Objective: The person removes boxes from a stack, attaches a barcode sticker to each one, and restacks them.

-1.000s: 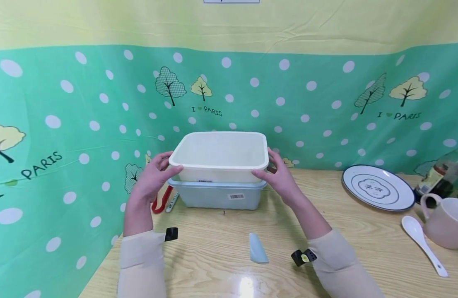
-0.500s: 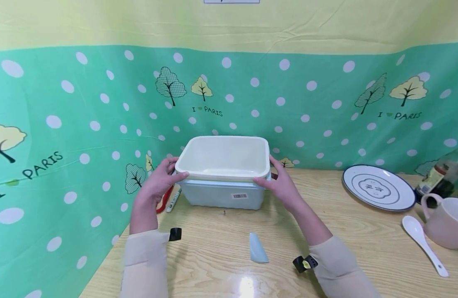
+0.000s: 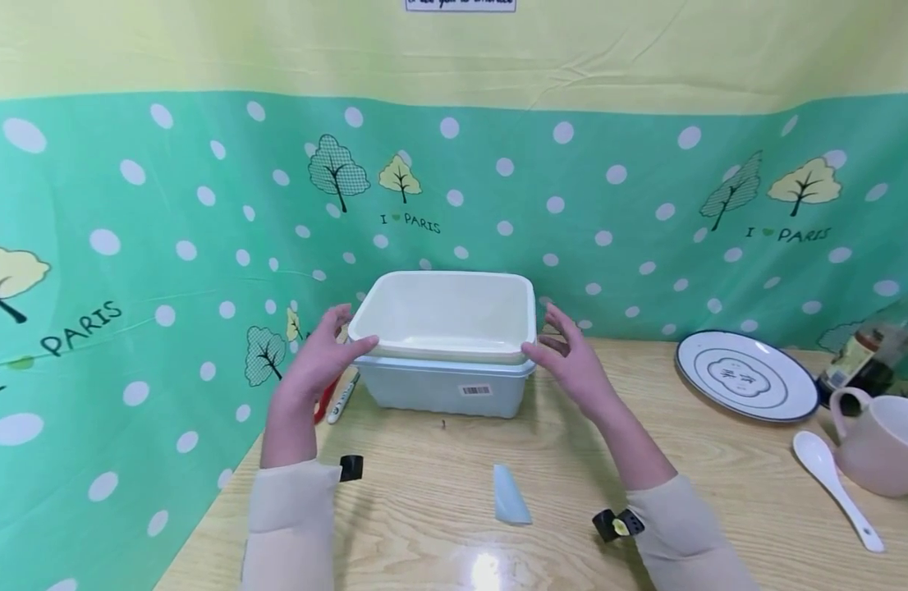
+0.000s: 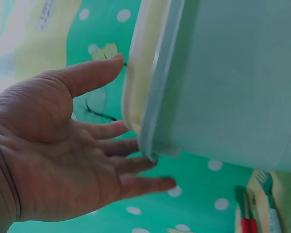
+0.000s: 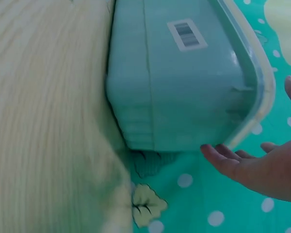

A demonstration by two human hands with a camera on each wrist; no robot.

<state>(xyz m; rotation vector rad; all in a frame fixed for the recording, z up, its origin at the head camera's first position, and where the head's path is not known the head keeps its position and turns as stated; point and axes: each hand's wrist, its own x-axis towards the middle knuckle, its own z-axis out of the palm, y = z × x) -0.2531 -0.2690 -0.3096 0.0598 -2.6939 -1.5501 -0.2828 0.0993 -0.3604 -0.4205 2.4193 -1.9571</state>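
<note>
A white plastic bin (image 3: 454,308) sits nested inside a light blue plastic bin (image 3: 432,387), its rim just above the blue one. My left hand (image 3: 317,361) is at the left end of the bins. In the left wrist view its fingers (image 4: 136,187) are spread and extended beside the rims, thumb near the white edge. At the right end is my right hand (image 3: 572,365), fingers loosely extended. The right wrist view shows its fingertips (image 5: 208,151) close to the blue bin's end wall; whether they touch is unclear.
Left of the bins lie a red-handled utensil (image 3: 324,400) and a white-handled fork (image 3: 343,398). A light blue scrap (image 3: 510,494) lies in front. To the right are a plate (image 3: 747,376), a white spoon (image 3: 838,490), a pink mug (image 3: 886,443) and a bottle (image 3: 856,361).
The white bin has gone down into the blue bin and shifted slightly right. Both hands moved down with it, and the right hand has since drawn away from the rim.
</note>
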